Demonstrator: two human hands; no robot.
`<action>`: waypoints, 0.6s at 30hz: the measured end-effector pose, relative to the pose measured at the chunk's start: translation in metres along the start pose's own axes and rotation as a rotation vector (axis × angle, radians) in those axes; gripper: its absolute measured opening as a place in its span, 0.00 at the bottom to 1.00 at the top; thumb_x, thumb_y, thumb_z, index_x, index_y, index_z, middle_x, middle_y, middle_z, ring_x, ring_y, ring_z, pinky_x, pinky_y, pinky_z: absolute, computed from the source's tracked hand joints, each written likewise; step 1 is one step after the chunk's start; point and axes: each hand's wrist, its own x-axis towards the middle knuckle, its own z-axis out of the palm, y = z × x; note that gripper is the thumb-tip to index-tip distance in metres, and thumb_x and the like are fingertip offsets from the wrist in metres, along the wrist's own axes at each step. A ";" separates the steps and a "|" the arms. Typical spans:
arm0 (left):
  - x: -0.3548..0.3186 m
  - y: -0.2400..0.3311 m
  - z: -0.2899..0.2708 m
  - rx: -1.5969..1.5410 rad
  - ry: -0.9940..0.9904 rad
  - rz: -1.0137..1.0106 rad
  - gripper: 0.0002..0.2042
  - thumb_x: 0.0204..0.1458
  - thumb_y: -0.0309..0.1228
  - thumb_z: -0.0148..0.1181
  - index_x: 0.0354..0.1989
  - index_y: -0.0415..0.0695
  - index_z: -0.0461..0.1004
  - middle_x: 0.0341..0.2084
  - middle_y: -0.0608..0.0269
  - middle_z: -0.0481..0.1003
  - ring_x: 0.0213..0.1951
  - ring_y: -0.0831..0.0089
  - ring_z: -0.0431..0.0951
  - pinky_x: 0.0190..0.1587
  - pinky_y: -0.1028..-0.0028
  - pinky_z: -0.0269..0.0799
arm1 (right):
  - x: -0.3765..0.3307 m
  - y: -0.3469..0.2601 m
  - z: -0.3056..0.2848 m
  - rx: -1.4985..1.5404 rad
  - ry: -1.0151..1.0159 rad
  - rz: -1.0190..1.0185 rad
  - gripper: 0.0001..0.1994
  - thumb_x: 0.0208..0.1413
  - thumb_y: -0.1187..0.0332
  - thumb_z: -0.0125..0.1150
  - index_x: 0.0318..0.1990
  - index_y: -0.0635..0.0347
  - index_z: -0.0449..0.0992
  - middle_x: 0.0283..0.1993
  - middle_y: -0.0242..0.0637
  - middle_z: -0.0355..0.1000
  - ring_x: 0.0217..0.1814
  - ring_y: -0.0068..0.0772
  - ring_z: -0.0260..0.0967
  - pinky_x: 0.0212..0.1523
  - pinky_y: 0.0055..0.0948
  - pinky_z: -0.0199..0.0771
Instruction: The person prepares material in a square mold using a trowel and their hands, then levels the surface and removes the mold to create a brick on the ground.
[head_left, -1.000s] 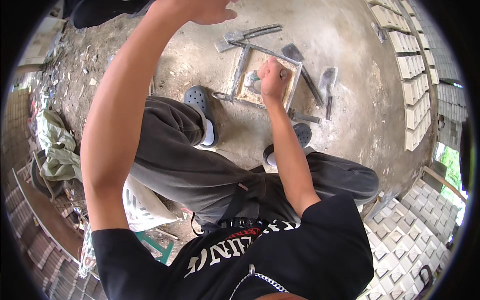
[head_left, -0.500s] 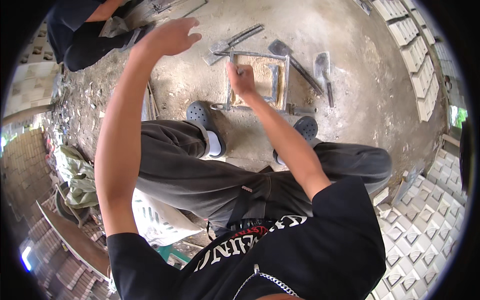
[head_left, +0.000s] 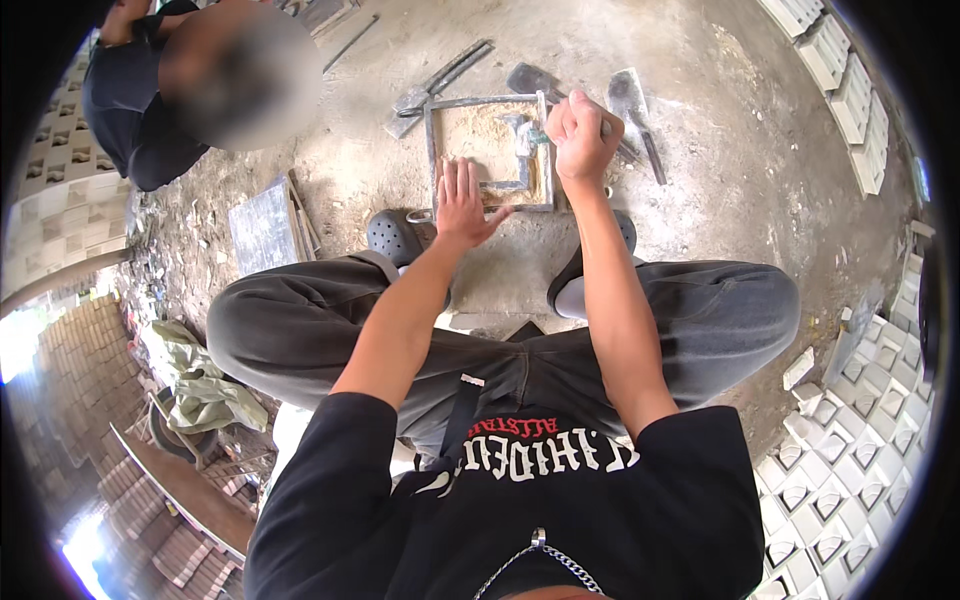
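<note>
Several pale blocks (head_left: 852, 100) line our dusty floor (head_left: 740, 150), right of the frame (head_left: 432, 135). Our left hand (head_left: 463, 207) spreads over its near-left corner; our right hand (head_left: 585, 140) clenches a tool (head_left: 525, 138).

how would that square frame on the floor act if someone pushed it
The square frame would probably stay stiff, since its sides look straight and rigid. Tipping seems unlikely, as it lies flat on the floor. The pale powder inside might shift or spill, since it looks loose and crumbly.
</note>
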 end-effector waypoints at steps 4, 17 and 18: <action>-0.017 0.009 0.001 -0.003 0.032 0.170 0.52 0.54 0.66 0.47 0.71 0.31 0.40 0.72 0.43 0.42 0.74 0.53 0.37 0.74 0.59 0.34 | -0.008 -0.002 -0.018 -0.072 0.091 0.016 0.23 0.60 0.69 0.48 0.12 0.55 0.51 0.11 0.29 0.51 0.12 0.22 0.46 0.16 0.27 0.44; -0.033 0.031 0.004 -0.054 0.048 0.192 0.50 0.52 0.63 0.53 0.71 0.33 0.46 0.72 0.46 0.46 0.74 0.55 0.44 0.73 0.58 0.39 | -0.033 0.045 -0.042 -0.031 -0.013 0.240 0.18 0.62 0.69 0.53 0.17 0.57 0.63 0.15 0.24 0.57 0.16 0.16 0.51 0.18 0.22 0.52; -0.037 0.028 0.004 -0.075 0.050 0.241 0.49 0.51 0.61 0.55 0.70 0.33 0.48 0.72 0.46 0.47 0.73 0.55 0.46 0.73 0.58 0.40 | -0.032 0.046 -0.042 -0.036 0.054 0.207 0.19 0.62 0.67 0.54 0.17 0.56 0.62 0.15 0.24 0.56 0.16 0.16 0.51 0.18 0.23 0.52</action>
